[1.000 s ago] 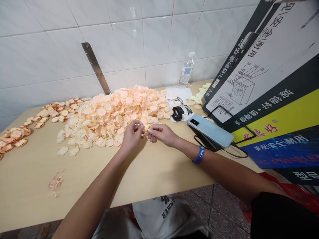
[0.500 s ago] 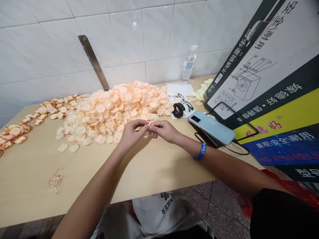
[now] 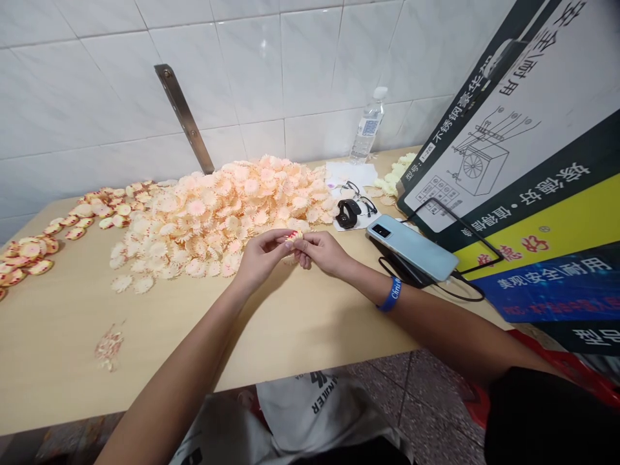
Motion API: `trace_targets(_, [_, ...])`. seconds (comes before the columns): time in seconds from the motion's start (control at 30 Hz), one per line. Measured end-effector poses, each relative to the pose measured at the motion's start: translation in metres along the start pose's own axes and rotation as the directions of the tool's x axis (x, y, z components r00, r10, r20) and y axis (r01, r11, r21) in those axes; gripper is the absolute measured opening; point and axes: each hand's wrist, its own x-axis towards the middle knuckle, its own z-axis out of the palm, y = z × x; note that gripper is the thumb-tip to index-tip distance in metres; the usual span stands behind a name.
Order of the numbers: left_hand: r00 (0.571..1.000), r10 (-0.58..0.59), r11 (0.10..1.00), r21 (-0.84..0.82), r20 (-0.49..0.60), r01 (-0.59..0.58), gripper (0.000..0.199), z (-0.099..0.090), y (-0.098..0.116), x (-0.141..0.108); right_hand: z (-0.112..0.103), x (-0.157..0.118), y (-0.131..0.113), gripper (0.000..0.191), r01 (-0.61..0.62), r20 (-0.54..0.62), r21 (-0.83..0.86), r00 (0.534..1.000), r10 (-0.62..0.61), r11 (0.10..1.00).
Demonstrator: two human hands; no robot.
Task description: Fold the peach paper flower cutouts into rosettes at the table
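My left hand (image 3: pixel 260 256) and my right hand (image 3: pixel 325 252) meet in front of a big heap of pale pink and cream flower-shaped discs (image 3: pixel 213 210). Between their fingertips is a small yellow-and-red artificial flower piece (image 3: pixel 295 236), pinched from both sides and partly covered by the fingers. Both hands are closed on it, just above the table. Left of the heap lie rounded yellow-and-red flower pieces (image 3: pixel 29 252), some stacked in overlapping piles. Near my left forearm is a little pile of thin reddish scraps (image 3: pixel 108 349).
A light blue phone (image 3: pixel 414 245) rests on a black object with a cable, right of my hands. Behind it are a black watch (image 3: pixel 347 214), glasses (image 3: pixel 358 194) and a water bottle (image 3: pixel 367 129). A large printed box (image 3: pixel 533 161) leans at the right. White tiles back the table (image 3: pixel 290 336).
The fingers have shifted slightly on the flower piece, and more of its red and yellow now shows between them. The surrounding things lie as before.
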Motion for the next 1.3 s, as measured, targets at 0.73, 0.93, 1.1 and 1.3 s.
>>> trace_targets(0.73, [0.890,0.454,0.764,0.493,0.046,-0.416,0.018,-0.008,-0.012,0.006,-0.002,0.002,-0.008,0.054,-0.206,0.104,0.345,0.978,0.181,0.916])
trace_targets(0.93, [0.843,0.519,0.647,0.579,0.141,-0.496,0.014,-0.005,-0.010,0.003,-0.002,-0.001,-0.010,0.045,-0.166,0.113,0.377,0.985,0.132,0.911])
trace_targets(1.1, [0.902,0.373,0.736,0.522,0.217,-0.430,0.050,-0.010,-0.007,0.003,-0.002,-0.001,-0.006,0.047,-0.165,0.140,0.335,0.982,0.124,0.928])
trace_targets(1.3, [0.926,0.358,0.762,0.535,0.121,-0.365,0.033,-0.008,-0.009,0.000,-0.001,-0.004,-0.009,0.044,-0.257,0.243,0.492,0.958,0.153,0.832])
